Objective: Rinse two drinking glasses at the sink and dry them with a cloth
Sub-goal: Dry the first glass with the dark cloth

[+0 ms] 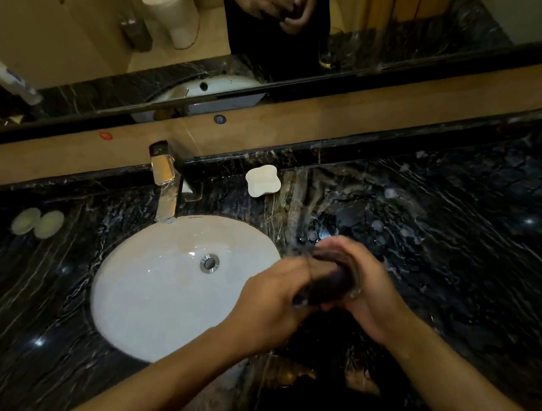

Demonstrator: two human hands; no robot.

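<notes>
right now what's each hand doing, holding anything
Left hand: fingers curled round a dark cloth at the glass.
Right hand: grips the clear drinking glass; blur hides details.

I can read no words or numbers anywhere. The tube reflected in the mirror at the upper left of the frame carries a dark blue mark, too blurred to make out. On the tan ledge behind the tap sit a red sticker and a blue sticker; whatever they bear is too small to read.
</notes>
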